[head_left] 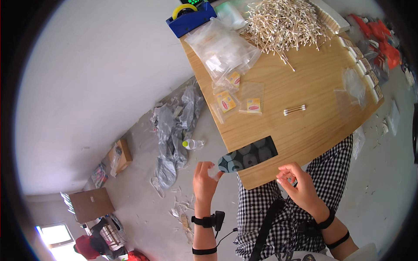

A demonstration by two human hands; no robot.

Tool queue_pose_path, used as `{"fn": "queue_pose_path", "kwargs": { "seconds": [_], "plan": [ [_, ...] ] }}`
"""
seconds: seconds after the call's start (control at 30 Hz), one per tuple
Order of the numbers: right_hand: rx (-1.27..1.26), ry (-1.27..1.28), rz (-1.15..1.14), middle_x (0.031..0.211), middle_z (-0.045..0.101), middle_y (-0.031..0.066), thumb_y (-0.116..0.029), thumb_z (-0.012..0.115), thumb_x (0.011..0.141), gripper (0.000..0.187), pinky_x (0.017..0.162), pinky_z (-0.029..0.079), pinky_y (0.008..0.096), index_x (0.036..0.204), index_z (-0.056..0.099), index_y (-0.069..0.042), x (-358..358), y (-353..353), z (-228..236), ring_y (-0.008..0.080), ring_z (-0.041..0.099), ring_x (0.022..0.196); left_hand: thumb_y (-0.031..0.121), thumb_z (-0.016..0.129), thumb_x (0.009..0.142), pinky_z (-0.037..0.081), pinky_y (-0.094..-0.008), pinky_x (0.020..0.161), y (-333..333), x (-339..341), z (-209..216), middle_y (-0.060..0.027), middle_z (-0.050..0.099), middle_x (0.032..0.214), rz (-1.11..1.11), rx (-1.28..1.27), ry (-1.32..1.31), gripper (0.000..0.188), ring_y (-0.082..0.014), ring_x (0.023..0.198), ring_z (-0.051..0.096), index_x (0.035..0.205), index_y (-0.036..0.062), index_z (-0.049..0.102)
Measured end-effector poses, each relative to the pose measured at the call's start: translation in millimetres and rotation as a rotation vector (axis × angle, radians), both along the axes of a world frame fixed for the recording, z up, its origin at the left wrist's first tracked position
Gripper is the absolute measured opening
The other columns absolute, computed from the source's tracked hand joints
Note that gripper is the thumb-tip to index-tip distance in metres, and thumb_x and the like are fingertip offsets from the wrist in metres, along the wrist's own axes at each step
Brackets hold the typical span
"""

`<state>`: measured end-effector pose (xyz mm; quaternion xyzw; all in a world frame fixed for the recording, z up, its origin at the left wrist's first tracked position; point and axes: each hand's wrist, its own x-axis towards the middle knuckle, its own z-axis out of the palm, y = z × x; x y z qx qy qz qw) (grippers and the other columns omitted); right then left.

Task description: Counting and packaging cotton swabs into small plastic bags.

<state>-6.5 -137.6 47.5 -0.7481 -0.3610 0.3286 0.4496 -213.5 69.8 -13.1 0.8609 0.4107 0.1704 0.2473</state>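
Note:
My left hand (204, 182) is just off the table's left corner, fingers curved and thumb apart. Its thumb lies close to the rounded end of a dark flat panel with a hexagon pattern (250, 154); whether they touch is hard to tell. Over the table's front edge, my right hand (299, 187) has loosely bent fingers, with nothing visible between them. A few cotton swabs (295, 110) lie side by side beyond it. Small clear bags with yellow cards (225, 102) rest toward the left edge, near a heap of larger clear bags (222, 50).
A big pile of cotton swabs (287, 26) covers the table's far end, beside a blue tape dispenser (191, 19). Small white boxes (365, 66) line the right edge near a clear bag (353, 87). Grey plastic sheeting (170, 139) and a bottle (193, 144) lie on the floor.

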Motion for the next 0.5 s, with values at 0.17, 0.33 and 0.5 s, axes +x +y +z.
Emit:
{"fn": "queue_pose_path", "kwargs": {
  "seconds": [0.17, 0.33, 0.5],
  "plan": [
    [-0.008, 0.023, -0.04, 0.092, 0.07, 0.0034, -0.01, 0.068, 0.089, 0.028, 0.065, 0.048, 0.0277, 0.113, 0.055, -0.005, 7.2, -5.5, -1.8, 0.0144, 0.067, 0.08, -0.002, 0.08, 0.061, 0.049, -0.0391, 0.071, 2.7, 23.3, 6.7, -0.0095, 0.06, 0.088, -0.059, 0.015, -0.03, 0.039, -0.0323, 0.084, 0.06, 0.093, 0.0038, 0.058],
    [0.0, 0.009, -0.071, 0.094, 0.07, 0.0039, -0.009, 0.068, 0.088, 0.031, 0.067, 0.048, 0.0274, 0.115, 0.055, -0.006, 15.0, -10.1, -2.9, 0.0142, 0.067, 0.081, 0.001, 0.076, 0.063, 0.049, -0.04, 0.082, -9.9, 47.9, 25.8, -0.0126, 0.058, 0.101, -0.217, 0.091, 0.06, 0.058, -0.0337, 0.095, 0.057, 0.117, 0.0018, 0.056],
    [0.006, -0.026, -0.03, 0.099, 0.07, 0.0058, -0.009, 0.069, 0.088, 0.033, 0.068, 0.05, 0.0278, 0.117, 0.054, -0.006, 27.7, -16.2, -4.9, 0.0152, 0.069, 0.085, 0.003, 0.077, 0.064, 0.046, -0.0428, 0.092, -14.3, 47.4, 54.2, -0.0143, 0.056, 0.109, -0.318, 0.1, 0.141, 0.079, -0.0341, 0.103, 0.055, 0.136, 0.0004, 0.046]
  ]
}}
